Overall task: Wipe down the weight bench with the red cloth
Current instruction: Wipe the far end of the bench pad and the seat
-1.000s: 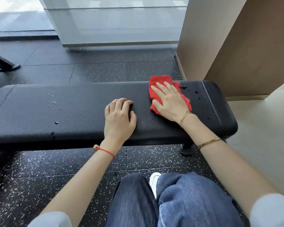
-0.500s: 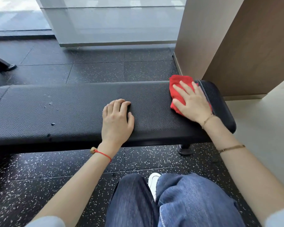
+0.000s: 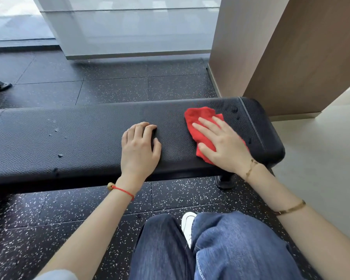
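Note:
A black padded weight bench (image 3: pixel 79 138) runs left to right across the view. The red cloth (image 3: pixel 200 122) lies flat on its right part, and my right hand (image 3: pixel 222 144) presses down on it with fingers spread. My left hand (image 3: pixel 138 148) rests palm down on the bench's middle, fingers curled, holding nothing. Dark wet spots (image 3: pixel 233 110) sit on the pad just right of the cloth. Small pale specks and nicks (image 3: pixel 57 130) mark the left part of the pad.
A wood-panelled wall corner (image 3: pixel 271 57) stands right behind the bench's right end. A frosted glass panel (image 3: pixel 129 31) rises at the back. Speckled black rubber floor (image 3: pixel 49 219) lies all around, with pale floor (image 3: pixel 321 168) to the right. My knees in jeans (image 3: pixel 220 249) are below.
My right hand has slid the red cloth back left from the bench's right end toward the middle. The left hand has stayed in place.

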Motion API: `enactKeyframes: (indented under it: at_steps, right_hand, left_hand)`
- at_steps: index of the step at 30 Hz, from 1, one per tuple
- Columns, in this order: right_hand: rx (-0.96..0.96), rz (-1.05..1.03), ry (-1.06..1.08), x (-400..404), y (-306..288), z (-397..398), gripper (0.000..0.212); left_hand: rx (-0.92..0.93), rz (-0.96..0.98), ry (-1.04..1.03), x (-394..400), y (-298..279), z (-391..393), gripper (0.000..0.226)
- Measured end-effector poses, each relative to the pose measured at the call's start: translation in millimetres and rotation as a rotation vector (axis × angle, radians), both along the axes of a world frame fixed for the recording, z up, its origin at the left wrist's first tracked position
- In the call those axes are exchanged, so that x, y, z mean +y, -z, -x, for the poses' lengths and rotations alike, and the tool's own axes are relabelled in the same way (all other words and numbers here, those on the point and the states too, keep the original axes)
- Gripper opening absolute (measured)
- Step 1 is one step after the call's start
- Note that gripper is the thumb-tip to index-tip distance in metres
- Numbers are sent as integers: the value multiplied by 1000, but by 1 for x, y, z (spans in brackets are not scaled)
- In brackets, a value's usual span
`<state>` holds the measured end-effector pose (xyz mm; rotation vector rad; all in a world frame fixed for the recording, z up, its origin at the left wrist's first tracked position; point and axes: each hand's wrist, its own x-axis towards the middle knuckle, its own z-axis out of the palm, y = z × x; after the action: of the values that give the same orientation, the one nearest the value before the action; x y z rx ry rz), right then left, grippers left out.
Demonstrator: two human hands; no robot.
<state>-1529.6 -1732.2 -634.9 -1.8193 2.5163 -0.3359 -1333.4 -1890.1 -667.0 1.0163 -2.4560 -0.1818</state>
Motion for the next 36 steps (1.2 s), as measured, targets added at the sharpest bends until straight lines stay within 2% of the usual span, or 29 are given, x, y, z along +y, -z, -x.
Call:
enactKeyframes:
  at_steps: [3, 6, 8, 11, 14, 16, 21, 26, 28, 31, 34, 36]
  right_hand:
    - [30, -24, 231, -2, 3, 45, 58]
    - [-27, -44, 440, -30, -2, 79, 55]
    - [-59, -59, 423, -54, -4, 75, 55]
    - [-48, -57, 211, -70, -3, 35, 55]
    - [-6, -36, 3, -43, -2, -6, 56]
    - [-12, -9, -34, -16, -3, -17, 57]
    - [10, 10, 176, 37, 0, 19, 62]
    - [-9, -28, 404, -2, -1, 60, 52]
    - [-33, -36, 360, -25, -2, 49, 54]
    - [-10, -42, 151, -37, -2, 10, 55]
    - [-1, -45, -53, -14, -4, -22, 58]
    - [-8, -50, -102, 8, -4, -23, 61]
  left_hand:
    - [8, -5, 5, 1, 0, 0, 38]
    - [8, -6, -1, 0, -3, 1, 37]
    - [5, -10, -1, 0, -3, 1, 36]
    - [1, -3, 2, -1, -3, -1, 36]
    - [8, 2, 1, -3, -2, -1, 36]
    - [15, 1, 5, -4, -2, -2, 35]
    - [14, -6, 15, -2, 0, -3, 36]
    - [2, -16, -3, 1, -3, -1, 35]
    - [1, -24, -2, 3, -3, -1, 34]
    - [1, -17, 1, 1, -4, -2, 34]
    - [12, -14, 8, -1, -4, -2, 34]
    - [16, -10, 12, -2, -3, -2, 34]
